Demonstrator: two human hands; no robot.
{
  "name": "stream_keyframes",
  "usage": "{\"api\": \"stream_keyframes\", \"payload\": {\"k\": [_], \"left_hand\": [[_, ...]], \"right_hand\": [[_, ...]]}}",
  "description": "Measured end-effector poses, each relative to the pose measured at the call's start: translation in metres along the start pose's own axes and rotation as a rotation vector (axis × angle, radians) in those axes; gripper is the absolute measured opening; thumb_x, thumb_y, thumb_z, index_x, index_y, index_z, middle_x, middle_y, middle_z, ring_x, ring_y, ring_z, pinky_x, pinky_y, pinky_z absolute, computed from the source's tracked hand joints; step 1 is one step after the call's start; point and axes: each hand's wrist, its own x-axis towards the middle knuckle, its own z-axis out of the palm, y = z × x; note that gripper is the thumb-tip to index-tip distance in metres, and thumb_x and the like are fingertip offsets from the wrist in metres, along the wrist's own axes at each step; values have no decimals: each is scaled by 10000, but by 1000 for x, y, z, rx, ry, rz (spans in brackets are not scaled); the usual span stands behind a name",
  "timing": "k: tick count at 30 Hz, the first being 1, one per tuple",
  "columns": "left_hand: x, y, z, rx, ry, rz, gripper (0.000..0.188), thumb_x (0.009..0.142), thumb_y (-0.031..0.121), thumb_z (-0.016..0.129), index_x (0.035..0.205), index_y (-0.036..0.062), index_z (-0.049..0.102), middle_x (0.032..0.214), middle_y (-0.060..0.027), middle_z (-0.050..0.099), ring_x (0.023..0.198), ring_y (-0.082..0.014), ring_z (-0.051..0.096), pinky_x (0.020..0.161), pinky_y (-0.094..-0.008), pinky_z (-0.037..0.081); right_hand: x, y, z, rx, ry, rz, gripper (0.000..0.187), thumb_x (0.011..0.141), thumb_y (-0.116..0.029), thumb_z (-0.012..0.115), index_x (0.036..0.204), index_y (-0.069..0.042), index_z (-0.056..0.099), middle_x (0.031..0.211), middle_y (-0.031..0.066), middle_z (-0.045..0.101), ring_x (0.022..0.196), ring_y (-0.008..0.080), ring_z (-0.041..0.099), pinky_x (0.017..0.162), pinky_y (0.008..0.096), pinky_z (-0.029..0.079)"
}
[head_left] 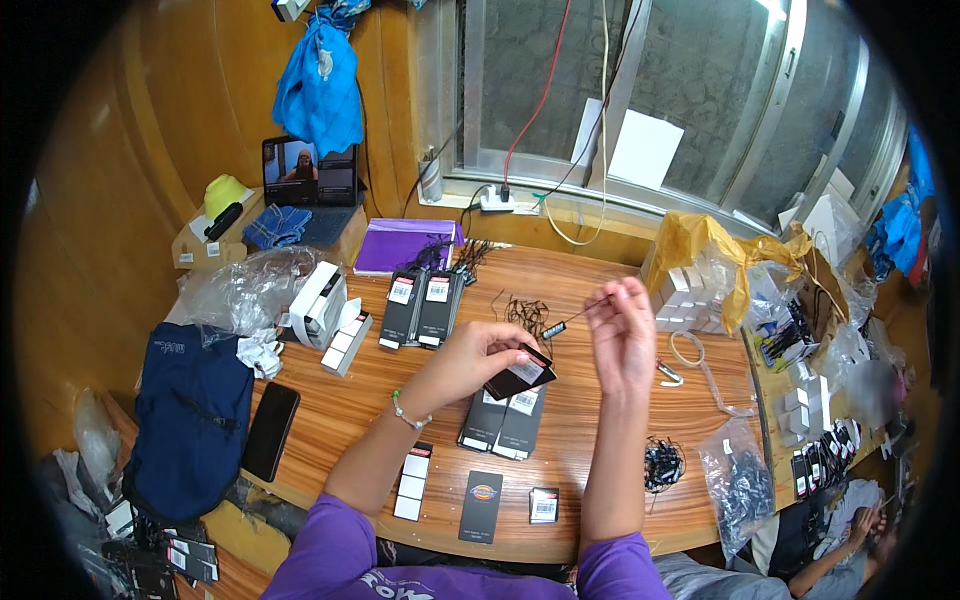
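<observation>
left hand (470,362) is covering part of dark card (508,386) | card is hiding tag stack's (503,432) far end | right hand (624,322) is concealing cord's (584,311) end | label print (527,370) is showing too small to read | blur (877,392) is masking something, right | shirt (450,584) is running off near edge

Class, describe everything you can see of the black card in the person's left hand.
The black card looks like stiff paperboard, with a pale label on its upper face. It is tilted, pinched in the left hand, over the far end of two stacks of dark grey tags. Whether it is folded or layered is hard to tell.
</observation>
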Motion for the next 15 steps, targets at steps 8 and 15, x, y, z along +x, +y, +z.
{"api": "stream_keyframes", "payload": {"k": [8, 15], "left_hand": [[7, -6, -2, 96, 30, -26, 141, 813, 32, 591, 940, -6, 639, 874, -52, 656, 797, -98, 607, 730, -237, 488], [6, -3, 1, -35, 337, 178, 203, 779, -61, 600, 970, -3, 639, 1017, -81, 618, 909, -125, 600, 786, -231, 499]], "right_hand": [[0, -35, 1, 68, -35, -36, 136, 852, -28, 517, 978, -75, 494, 795, 55, 531, 777, 164, 519, 784, 320, 447], [-15, -37, 24, -223, -148, -142, 166, 824, -23, 511, 985, -48, 479, 691, 14, 478, 580, 68, 412, 516, 186, 336]]}}
